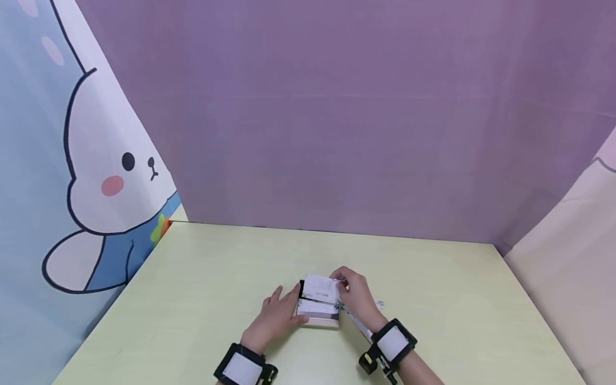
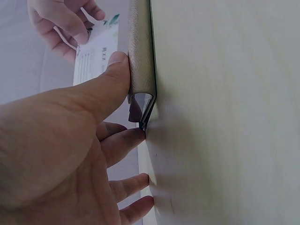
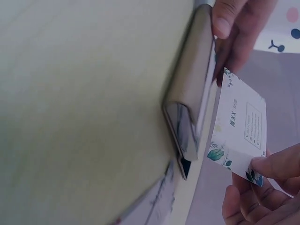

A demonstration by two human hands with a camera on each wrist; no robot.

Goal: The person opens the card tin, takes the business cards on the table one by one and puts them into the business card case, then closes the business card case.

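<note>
- The right hand (image 1: 356, 297) pinches a white printed card (image 1: 321, 289) between thumb and fingertips (image 3: 276, 164). The right wrist view shows the card's leaf print and text box, lifted at an angle off the case; the head view gives only a pale rectangle.
- The left hand (image 1: 279, 315) has its thumb (image 2: 110, 77) pressed against the long edge of the beige card case (image 2: 140, 56), with the other fingers loosely spread and their tips on the table (image 1: 433, 299) just beside the case's corner. Only the left wrist view shows this thumb contact and the case's dark inner lining.
- From the head view, the case (image 1: 317, 315) lies flat on the table at about 6 o'clock, near the front edge, with the card over its 12 o'clock half.
- Both forearms come in from 6 o'clock, each with a black wrist strap; the left palm faces down and the right hand is raised above the case.
- A thin printed strip (image 1: 361, 321) lies on the table under the right wrist, toward 4 o'clock from the case.
- Bare tabletop spreads toward 9, 12 and 3 o'clock; a purple backdrop (image 1: 337, 133) stands at the far edge, with a rabbit-print curtain (image 1: 96, 176) at 10 o'clock.
</note>
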